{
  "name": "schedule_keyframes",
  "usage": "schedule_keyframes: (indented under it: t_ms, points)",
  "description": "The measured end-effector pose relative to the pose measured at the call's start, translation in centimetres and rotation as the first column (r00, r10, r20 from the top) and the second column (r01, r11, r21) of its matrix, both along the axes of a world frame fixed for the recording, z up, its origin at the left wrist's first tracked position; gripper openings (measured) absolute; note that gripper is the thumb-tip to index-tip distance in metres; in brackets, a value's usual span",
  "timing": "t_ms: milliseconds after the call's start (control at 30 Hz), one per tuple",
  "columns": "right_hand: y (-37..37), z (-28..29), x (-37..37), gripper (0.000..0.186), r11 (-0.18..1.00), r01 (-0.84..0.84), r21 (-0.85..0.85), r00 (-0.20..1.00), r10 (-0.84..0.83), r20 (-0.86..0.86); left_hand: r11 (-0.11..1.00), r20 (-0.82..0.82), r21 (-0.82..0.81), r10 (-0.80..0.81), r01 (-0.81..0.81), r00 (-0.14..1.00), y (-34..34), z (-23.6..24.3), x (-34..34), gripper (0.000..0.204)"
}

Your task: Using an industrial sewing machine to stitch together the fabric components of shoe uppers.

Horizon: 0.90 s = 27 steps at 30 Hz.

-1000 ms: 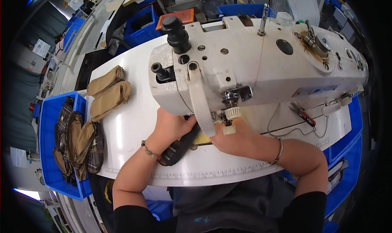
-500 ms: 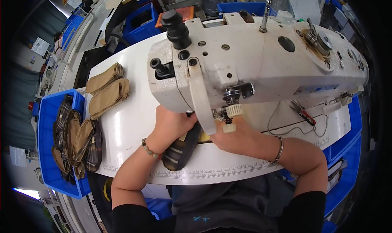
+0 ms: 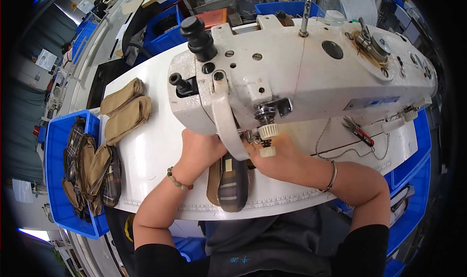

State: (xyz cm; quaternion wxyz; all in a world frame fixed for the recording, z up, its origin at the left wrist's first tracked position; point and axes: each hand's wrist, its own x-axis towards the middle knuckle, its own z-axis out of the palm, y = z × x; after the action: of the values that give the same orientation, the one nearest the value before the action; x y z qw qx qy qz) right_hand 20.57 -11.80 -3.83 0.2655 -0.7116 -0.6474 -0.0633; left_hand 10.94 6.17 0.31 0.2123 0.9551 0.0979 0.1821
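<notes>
A dark plaid fabric piece (image 3: 234, 189) with a tan layer (image 3: 213, 183) beside and under it hangs toward me from beneath the white sewing machine head (image 3: 292, 73). A small yellowish tag shows on the plaid. At its left edge, my left hand (image 3: 202, 149) has closed fingers on the cloth, the tips hidden under the machine. My right hand (image 3: 277, 158) is closed at the cloth's right side, partly behind the curved white lever (image 3: 227, 116) and the tension knobs (image 3: 269, 131). Needle and presser foot are mostly covered.
Two stacks of tan cloth pieces (image 3: 127, 119) lie on the white table at left. A blue bin (image 3: 58, 180) beside it holds plaid and tan pieces. Red-handled thread snips (image 3: 359, 132) and a grey cord (image 3: 335, 156) lie at right. Another blue bin (image 3: 408, 199) is below the right edge.
The plaid piece has swung from slanting left to pointing straight toward me, showing its tan layer at left. Both hands stay close to it. The whole view has shifted slightly.
</notes>
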Motion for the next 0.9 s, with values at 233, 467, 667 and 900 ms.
schedule_keyframes:
  t_ms: [233,467,667,900]
  points:
    - [-0.2,0.6,0.7,0.007,0.994,-0.046,-0.099,0.998,0.051,0.047,1.000,0.003,-0.020,-0.007,0.007,1.000,0.3,-0.1,-0.2,0.037]
    - [-0.5,2.4,-1.5,0.013,0.927,-0.366,0.085,0.930,0.364,0.043,0.988,-0.047,-0.155,0.018,-0.025,0.999,0.8,-0.1,0.0,0.032]
    - [-0.4,1.3,-2.1,0.011,0.969,-0.238,0.060,0.913,0.202,0.353,0.989,-0.121,-0.139,0.031,-0.047,0.992,0.6,-0.3,-0.5,0.026]
    - [-1.1,2.5,-2.7,0.015,0.972,-0.232,0.030,0.912,0.207,0.355,0.972,0.120,-0.219,-0.058,0.084,0.991,2.1,-1.2,-0.7,0.021]
